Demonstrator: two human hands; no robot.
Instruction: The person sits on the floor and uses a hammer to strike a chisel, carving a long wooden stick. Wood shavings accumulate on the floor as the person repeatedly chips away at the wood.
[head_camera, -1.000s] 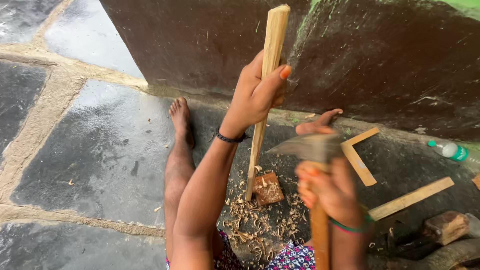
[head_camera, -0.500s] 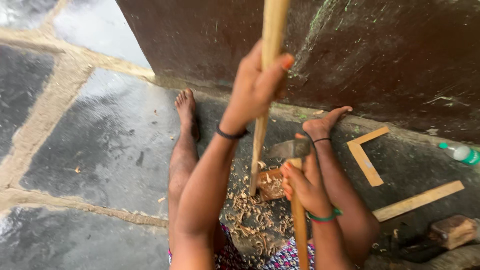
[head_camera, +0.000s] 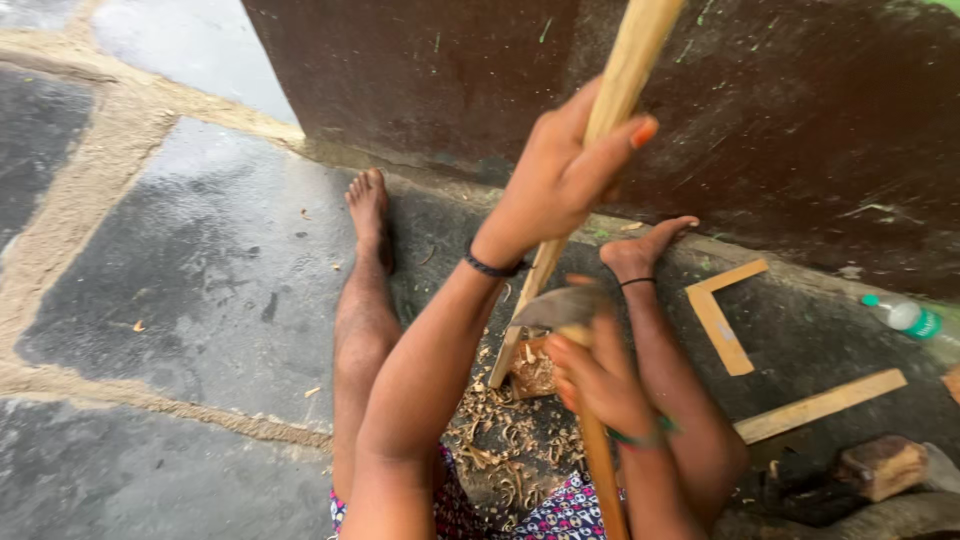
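Note:
I sit on a stone floor with both legs stretched out. My left hand (head_camera: 565, 180) grips a long pale wooden stick (head_camera: 622, 75) that stands tilted, its lower end resting on a small wooden block (head_camera: 531, 370) between my legs. My right hand (head_camera: 600, 385) holds the wooden handle of an adze-like chopping tool (head_camera: 560, 305), whose grey metal head lies against the stick just below my left wrist. Wood shavings (head_camera: 500, 440) are piled around the block.
A dark stained wall (head_camera: 780, 120) rises just beyond my feet. A wooden square (head_camera: 722, 310) and a flat wooden strip (head_camera: 820, 405) lie to the right, with a plastic bottle (head_camera: 905, 315) and a chunk of wood (head_camera: 880, 465). Wet stone paving (head_camera: 190, 270) spreads left.
My right hand has brought the tool's head down and left onto the stick near its lower part. The view has moved closer; my left hand keeps its grip.

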